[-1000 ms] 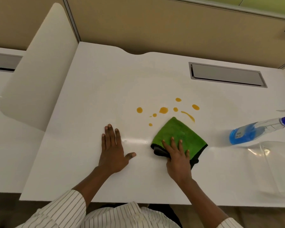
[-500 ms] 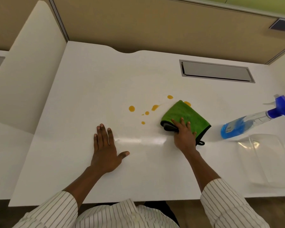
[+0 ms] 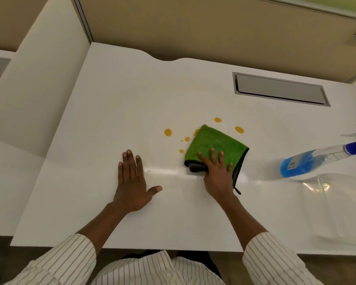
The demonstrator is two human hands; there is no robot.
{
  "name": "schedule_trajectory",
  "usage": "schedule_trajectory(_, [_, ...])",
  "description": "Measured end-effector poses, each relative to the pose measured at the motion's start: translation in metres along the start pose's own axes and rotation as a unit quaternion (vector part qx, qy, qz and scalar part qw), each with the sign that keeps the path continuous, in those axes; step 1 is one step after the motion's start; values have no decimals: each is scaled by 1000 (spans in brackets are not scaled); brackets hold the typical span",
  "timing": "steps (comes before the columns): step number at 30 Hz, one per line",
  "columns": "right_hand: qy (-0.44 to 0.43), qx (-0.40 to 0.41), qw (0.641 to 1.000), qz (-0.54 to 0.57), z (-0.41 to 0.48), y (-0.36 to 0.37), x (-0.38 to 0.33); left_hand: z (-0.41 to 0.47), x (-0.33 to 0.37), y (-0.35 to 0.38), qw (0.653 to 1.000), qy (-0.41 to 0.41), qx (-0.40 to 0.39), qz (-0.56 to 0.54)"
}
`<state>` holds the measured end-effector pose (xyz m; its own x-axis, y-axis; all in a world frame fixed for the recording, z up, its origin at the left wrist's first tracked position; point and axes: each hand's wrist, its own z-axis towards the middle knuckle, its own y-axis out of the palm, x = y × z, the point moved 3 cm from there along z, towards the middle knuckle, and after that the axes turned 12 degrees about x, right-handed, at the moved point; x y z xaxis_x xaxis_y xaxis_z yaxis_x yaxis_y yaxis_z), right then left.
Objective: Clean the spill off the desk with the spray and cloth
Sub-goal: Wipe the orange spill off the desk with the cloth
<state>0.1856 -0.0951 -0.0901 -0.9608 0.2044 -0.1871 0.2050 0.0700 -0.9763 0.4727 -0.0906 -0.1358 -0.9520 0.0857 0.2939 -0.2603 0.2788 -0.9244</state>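
Note:
A folded green cloth (image 3: pixel 214 142) with a dark underside lies on the white desk (image 3: pixel 115 112), over part of an orange spill. My right hand (image 3: pixel 218 173) presses flat on the cloth's near edge, thumb tucked at its folded side. Orange drops (image 3: pixel 168 132) show to the cloth's left, and two more beyond it at its far right. My left hand (image 3: pixel 132 179) rests flat on the desk, fingers spread, left of the cloth and holding nothing. A blue spray bottle (image 3: pixel 317 159) lies on its side at the right.
A clear plastic tray (image 3: pixel 341 202) sits near the right front, just below the bottle. A grey cable hatch (image 3: pixel 280 89) is set into the desk at the back right. White divider panels stand at the left, a beige partition behind.
My right hand has pushed the cloth away from me onto the spill, covering the middle drops and the streak. The left hand has stayed flat in place. The view has shifted.

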Motion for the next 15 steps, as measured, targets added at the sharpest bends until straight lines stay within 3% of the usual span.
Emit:
schedule_trajectory(5, [89, 6, 995, 44, 56, -23, 44, 1, 0, 1, 1000, 4, -4, 2])
schedule_trajectory(15, [49, 4, 998, 40, -43, -9, 52, 2, -1, 4, 1000, 4, 2, 10])
